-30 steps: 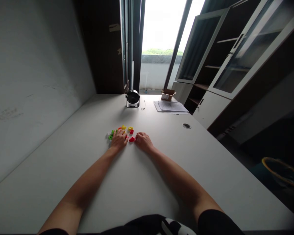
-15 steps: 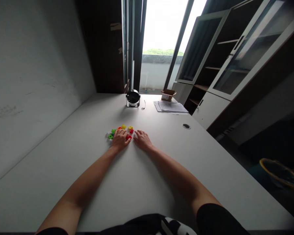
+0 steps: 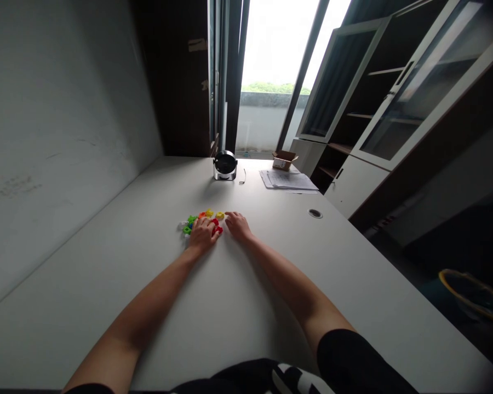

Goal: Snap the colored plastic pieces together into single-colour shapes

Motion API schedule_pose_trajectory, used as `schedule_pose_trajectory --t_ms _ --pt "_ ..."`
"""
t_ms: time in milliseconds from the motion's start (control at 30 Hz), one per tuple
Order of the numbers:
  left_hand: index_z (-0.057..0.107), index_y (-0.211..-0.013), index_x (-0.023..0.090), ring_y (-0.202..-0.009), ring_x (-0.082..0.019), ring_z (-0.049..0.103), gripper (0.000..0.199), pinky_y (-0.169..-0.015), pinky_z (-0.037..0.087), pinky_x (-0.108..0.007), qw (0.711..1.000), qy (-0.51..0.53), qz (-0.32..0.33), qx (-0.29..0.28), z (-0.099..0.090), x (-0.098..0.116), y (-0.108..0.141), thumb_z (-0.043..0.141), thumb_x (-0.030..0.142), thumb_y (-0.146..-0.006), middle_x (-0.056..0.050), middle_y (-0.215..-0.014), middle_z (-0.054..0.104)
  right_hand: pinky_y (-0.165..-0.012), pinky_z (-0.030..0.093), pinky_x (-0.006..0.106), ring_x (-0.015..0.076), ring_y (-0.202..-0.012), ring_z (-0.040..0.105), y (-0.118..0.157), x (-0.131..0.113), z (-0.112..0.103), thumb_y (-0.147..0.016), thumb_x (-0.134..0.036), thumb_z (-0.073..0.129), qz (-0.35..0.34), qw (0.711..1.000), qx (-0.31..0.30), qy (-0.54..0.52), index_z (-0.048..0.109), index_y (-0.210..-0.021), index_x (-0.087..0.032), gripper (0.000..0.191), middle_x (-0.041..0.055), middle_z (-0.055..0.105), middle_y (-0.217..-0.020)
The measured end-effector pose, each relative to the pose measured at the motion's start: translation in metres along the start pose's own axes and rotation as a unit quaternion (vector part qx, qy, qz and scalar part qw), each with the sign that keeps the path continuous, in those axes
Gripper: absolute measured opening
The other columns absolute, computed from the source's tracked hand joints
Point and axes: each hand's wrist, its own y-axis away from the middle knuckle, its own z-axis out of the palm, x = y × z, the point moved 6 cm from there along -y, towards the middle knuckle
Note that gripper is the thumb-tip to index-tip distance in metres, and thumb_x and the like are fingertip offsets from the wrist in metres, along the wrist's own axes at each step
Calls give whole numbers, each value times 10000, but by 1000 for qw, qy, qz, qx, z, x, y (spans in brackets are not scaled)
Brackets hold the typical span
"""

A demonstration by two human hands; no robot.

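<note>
My left hand (image 3: 202,232): palm down over the pile, fingers bent; I can't tell whether it grips anything.
My right hand (image 3: 238,225): nothing seen in its grasp, fingers loosely out, index tip just beside the yellow piece (image 3: 220,215); contact unclear.
Red pieces (image 3: 219,230): 1 second ago 2 lay between my hands; now they sit against my left fingers and thumb, leaving that yellow piece the outlier on my right side.
Yellow piece: roundish, no clear long axis or pointing end.
Pile: green pieces (image 3: 187,230) leftmost but for white pieces (image 3: 182,225); its long axis runs left to right.
Desk (image 3: 254,306): beneath everything.
</note>
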Motion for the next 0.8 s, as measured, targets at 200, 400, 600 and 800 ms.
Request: schedule_pose_trajectory --t_ms 200,400,600,800 --pt "614 -1285 247 -1368 -306 428 381 -1199 270 -494 999 16 44 -12 -5 9 0 595 304 -908 -93 -1408 580 -1092 371 397 250 -1297 495 -12 -11 4 -955 -272 575 -66 998 -6 25 530 -1431 -290 479 78 574 -1420" --pt "617 -1301 274 -1429 -328 363 396 -1207 232 -549 997 13 66 -38 0 11 2 584 286 -906 -90 -1446 554 -1018 419 330 207 -1147 559 -3 -6 -4 -961 -251 572 -85 996 0 33 689 -1138 -221 215 86 659 -1226" --pt "650 -1195 260 -1393 -329 397 292 -1222 197 -551 999 -12 42 -11 -2 5 1 561 281 -918 -105 -1408 567 -1013 426 309 193 -1137 570 28 10 -24 -970 -241 571 -110 994 12 25 690 -1161 -213 227 72 685 -1190" --pt "644 -1231 243 -1350 -305 441 315 -1193 277 -510 998 -8 63 1 -3 23 -4 518 239 -942 -100 -1394 580 -997 441 318 189 -1123 591 66 10 -41 -1016 -329 529 -136 991 12 17 724 -1125 -248 238 62 702 -1190"
